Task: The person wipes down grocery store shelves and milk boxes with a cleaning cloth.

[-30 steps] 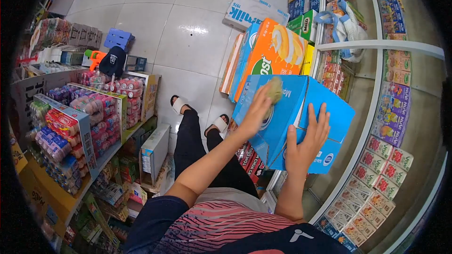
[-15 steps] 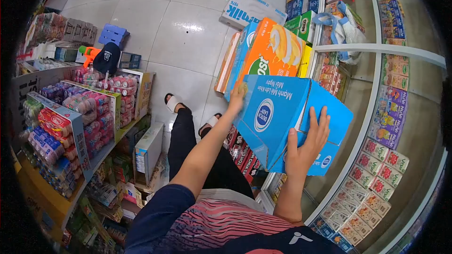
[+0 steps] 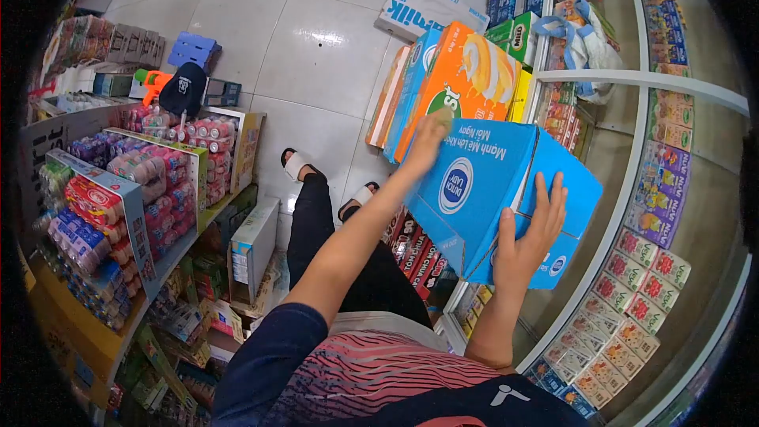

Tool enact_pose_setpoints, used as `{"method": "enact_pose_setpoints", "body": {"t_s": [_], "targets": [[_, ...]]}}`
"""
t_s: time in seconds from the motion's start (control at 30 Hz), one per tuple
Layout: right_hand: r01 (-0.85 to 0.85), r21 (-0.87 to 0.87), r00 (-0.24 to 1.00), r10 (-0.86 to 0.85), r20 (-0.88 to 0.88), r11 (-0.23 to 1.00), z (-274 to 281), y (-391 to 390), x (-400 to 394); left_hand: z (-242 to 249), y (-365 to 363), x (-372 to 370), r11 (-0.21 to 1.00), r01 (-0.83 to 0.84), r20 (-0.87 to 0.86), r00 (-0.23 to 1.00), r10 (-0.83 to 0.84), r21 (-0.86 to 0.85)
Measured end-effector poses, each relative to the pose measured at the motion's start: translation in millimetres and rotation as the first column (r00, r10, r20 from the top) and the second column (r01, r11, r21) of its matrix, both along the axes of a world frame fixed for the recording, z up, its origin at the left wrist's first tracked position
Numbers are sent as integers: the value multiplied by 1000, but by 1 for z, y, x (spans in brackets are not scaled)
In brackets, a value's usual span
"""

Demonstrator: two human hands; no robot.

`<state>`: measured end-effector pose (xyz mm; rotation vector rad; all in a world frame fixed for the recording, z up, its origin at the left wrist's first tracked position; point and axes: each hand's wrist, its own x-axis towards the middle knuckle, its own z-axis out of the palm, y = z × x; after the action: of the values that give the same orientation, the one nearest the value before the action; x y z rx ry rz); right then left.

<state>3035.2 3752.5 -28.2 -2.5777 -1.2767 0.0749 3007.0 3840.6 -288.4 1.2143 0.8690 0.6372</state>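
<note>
A large blue Dutch Lady carton (image 3: 482, 182) lies tilted in front of me, beside the glass shelf. My right hand (image 3: 531, 233) rests on its near end with the fingers spread. At its far left corner is my left hand (image 3: 431, 136), fingers bent and partly blurred, over the edge where the carton meets an orange carton (image 3: 471, 71); whether it holds anything is hard to make out. Behind the orange one stand another blue carton (image 3: 409, 91) and a thinner orange-edged box (image 3: 386, 103). Red packs (image 3: 415, 257) show under the blue carton.
Shelves of small bottles (image 3: 162, 182) stand at the left, with a dark cap (image 3: 183, 91) on top. A white-and-blue milk carton (image 3: 431, 6) lies on the tiled floor (image 3: 316, 55). Glass shelving with drink packs (image 3: 624, 308) runs along the right.
My left hand has moved up along the carton's top edge toward the orange carton. The carton and my right hand appear slightly further right in view.
</note>
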Motion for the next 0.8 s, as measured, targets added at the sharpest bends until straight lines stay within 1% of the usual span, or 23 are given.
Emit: {"method": "enact_pose_setpoints", "body": {"t_s": [0.03, 0.07, 0.13, 0.17, 0.23, 0.27, 0.3, 0.33, 0.37, 0.4, 0.43, 0.47, 0.53, 0.57, 0.63, 0.7, 0.77, 0.8], "targets": [[-8, -2, 1000, 8, 4, 1000, -1, 0, -1, -73, -12, 2, 991, -18, 49, 998, 25, -129], [-7, 4, 1000, 7, 1, 1000, -2, 0, -1, -120, -20, 2, 966, -27, 101, 993, 55, -257], [-6, 4, 1000, 6, 19, 1000, -1, 1, 0, -92, -19, -19, 857, -29, 66, 995, 74, -515], [-2, 3, 1000, 2, 14, 1000, -1, 1, -1, -97, -23, -10, 853, -19, 78, 995, 70, -521], [5, 0, 1000, -5, 1, 1000, -1, -2, -1, -101, -32, -2, 913, -142, 64, 982, 179, -384], [16, -4, 1000, -16, -3, 1000, -1, -2, -1, -46, -24, -5, 946, -114, 72, 987, 142, -304], [10, -1, 1000, -10, -5, 1000, 0, -2, 0, 41, -7, -10, 972, -88, 78, 991, 107, -217], [3, 4, 1000, -3, -8, 1000, -1, -1, 1, 85, -1, -11, 993, -29, 197, 979, 51, -113], [11, 6, 1000, -11, -14, 1000, -1, 0, 0, 118, 2, -13, 1000, 20, 306, 952, -19, -2], [10, -1, 1000, -10, -14, 1000, -1, 0, 0, 152, 6, -17, 996, 66, 359, 930, -83, 61], [7, -5, 1000, -7, -11, 1000, 0, 0, 0, 171, 8, -18, 986, 104, 409, 900, -148, 128], [10, 1, 1000, -10, -9, 1000, 1, 0, 0, 171, 9, -14, 985, 107, 410, 899, -153, 135], [7, 2, 1000, -7, 2, 1000, 0, 0, 0, 161, 14, -3, 989, 51, 471, 875, -110, 136], [8, 7, 1000, -8, 8, 1000, 0, -1, 0, 142, 19, 1, 986, 24, 415, 905, -90, 163], [8, 2, 1000, -8, 14, 1000, 0, -2, 0, 74, 23, 13, 1000, -13, 246, 969, 9, 14], [0, -6, 1000, 0, 17, 1000, -1, -1, -1, -9, 14, 13, 982, -41, 47, 998, 51, -187], [10, -4, 1000, -10, 13, 1000, -1, -1, -1, -63, -5, -9, 937, -38, 2, 999, 41, -349], [10, -13, 1000, -10, 23, 1000, -1, -2, -1, -80, -18, -15, 933, -34, 12, 999, 41, -357]]}}
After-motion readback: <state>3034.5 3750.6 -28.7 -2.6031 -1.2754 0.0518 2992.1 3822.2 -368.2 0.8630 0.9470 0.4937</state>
